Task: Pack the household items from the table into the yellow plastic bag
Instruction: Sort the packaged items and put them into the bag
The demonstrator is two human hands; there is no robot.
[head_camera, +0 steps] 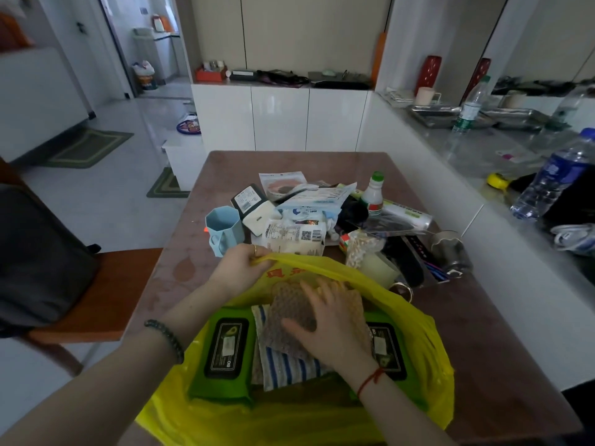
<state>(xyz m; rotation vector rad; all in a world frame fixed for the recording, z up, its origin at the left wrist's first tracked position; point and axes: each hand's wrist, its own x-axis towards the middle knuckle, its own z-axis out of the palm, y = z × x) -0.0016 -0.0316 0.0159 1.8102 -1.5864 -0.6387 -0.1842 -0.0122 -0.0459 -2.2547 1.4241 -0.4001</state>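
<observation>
Your left hand (240, 265) is closed on the far rim of the yellow bag (418, 365), pinching the plastic and holding the mouth up. Your right hand (331, 320) lies open and flat, fingers spread, on a sheet of bubble wrap (289, 317) inside the bag. Under the wrap is a striped cloth (286, 368), with a green wipes pack (225, 355) on each side. The remaining items, including a blue mug (222, 229) and a white packet (294, 238), sit in a pile on the table (483, 333) just beyond the bag.
</observation>
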